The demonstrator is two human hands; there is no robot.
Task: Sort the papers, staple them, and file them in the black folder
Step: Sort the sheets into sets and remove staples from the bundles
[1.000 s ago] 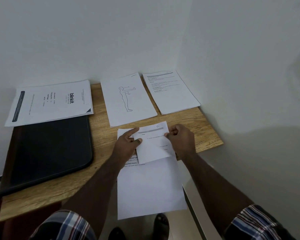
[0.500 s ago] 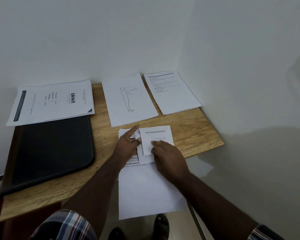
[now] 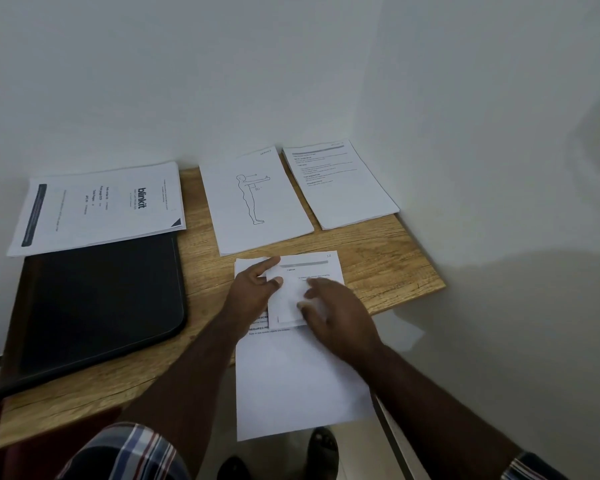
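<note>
Nearest to us, a large sheet [image 3: 302, 382] hangs over the front edge of the worktop [image 3: 388, 265], and on its far part lies a small folded paper [image 3: 307, 282]. Our right hand [image 3: 336, 317] rests on this folded paper with the fingers nearly straight, pressing it flat and gripping nothing. Our left hand [image 3: 253, 292] pinches the paper's left edge between thumb and forefinger. To do this step well, we think the right hand should smooth the paper slowly while the left keeps the edge fixed, so the sheet below does not slide off the front edge. The black folder [image 3: 97, 306] lies closed at the left side of the worktop, well apart from both hands. Farther, along the back edge, a printed stack [image 3: 97, 209] covers the folder's far end, then comes a figure drawing [image 3: 257, 202], and a text stack [image 3: 340, 185] sits in the back right corner.
</note>
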